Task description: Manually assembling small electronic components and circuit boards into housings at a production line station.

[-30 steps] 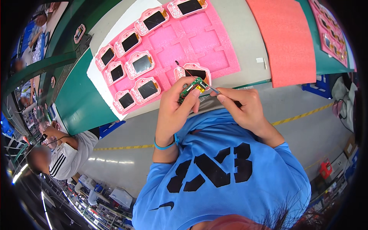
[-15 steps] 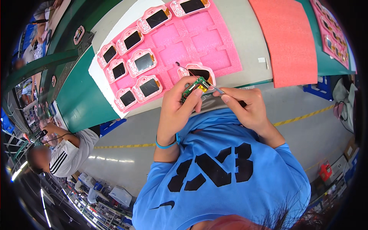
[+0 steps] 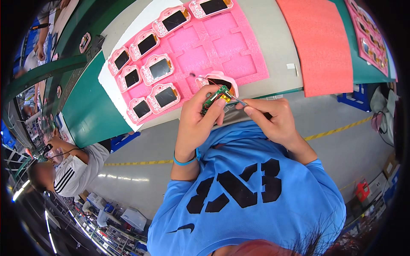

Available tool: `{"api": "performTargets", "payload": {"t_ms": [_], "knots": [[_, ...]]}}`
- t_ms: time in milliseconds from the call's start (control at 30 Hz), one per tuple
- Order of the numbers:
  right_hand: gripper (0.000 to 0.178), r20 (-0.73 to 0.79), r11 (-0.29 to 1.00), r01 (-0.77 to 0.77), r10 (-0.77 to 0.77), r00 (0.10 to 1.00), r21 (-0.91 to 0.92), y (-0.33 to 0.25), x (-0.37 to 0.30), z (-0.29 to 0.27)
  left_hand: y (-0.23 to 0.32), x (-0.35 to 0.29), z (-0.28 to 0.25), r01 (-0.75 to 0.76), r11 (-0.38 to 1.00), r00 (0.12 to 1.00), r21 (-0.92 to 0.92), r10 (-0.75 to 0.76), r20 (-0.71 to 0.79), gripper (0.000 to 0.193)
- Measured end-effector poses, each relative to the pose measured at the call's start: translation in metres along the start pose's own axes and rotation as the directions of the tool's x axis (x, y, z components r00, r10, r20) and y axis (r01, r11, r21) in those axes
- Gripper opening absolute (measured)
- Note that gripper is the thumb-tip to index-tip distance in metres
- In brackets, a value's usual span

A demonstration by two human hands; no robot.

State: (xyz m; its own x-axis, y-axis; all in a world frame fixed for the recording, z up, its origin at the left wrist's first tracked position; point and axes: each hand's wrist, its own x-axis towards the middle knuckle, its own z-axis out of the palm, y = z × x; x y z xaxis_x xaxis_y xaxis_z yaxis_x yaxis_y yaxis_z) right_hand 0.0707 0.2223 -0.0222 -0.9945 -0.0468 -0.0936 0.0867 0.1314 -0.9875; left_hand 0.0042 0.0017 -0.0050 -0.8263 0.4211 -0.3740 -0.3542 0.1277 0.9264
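Note:
In my left hand, fingers closed, is a small green circuit board with a patch of yellow tape and thin wires. My right hand pinches a slim pointed metal tool, perhaps tweezers. Its tip reaches the board's right end, by the yellow tape. Just beyond my fingers lies a pink housing with a dark screen, partly hidden by my left hand. From the board area a thin wire runs out to a small dark round part, slightly blurred.
Several pink housings with screens sit in a pink foam tray on the bench. An orange-red foam sheet lies to the right, with another filled tray beyond. A co-worker sits at left.
The tool and my right fingers have shifted slightly left. The pink housing beyond my hands has moved a little left, and the dark round part has swung left and nearer.

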Motion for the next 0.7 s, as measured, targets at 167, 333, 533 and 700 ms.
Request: {"api": "performTargets", "payload": {"t_ms": [167,333,533,700], "knots": [[0.02,0.017,0.998,-0.053,0.052,0.998,0.039,-0.001,0.001,-0.001,-0.002,0.0,-0.001,-0.005,1.0,1.0,-0.018,0.005,0.005,0.025],[0.019,0.04,0.993,-0.078,0.075,0.996,0.083,0.0,0.0,-0.003,-0.003,-0.001,-0.001,-0.004,0.999,1.0,-0.042,0.004,0.007,0.023],[0.02,0.039,0.993,-0.07,0.067,0.997,0.094,0.003,0.0,0.0,-0.004,-0.001,0.003,0.029,0.997,0.999,-0.068,-0.031,-0.039,0.021],[0.022,0.065,0.997,-0.046,0.042,0.997,0.061,-0.004,-0.003,-0.003,0.005,0.002,0.012,-0.018,0.992,0.993,0.128,0.032,-0.112,0.028]]}}
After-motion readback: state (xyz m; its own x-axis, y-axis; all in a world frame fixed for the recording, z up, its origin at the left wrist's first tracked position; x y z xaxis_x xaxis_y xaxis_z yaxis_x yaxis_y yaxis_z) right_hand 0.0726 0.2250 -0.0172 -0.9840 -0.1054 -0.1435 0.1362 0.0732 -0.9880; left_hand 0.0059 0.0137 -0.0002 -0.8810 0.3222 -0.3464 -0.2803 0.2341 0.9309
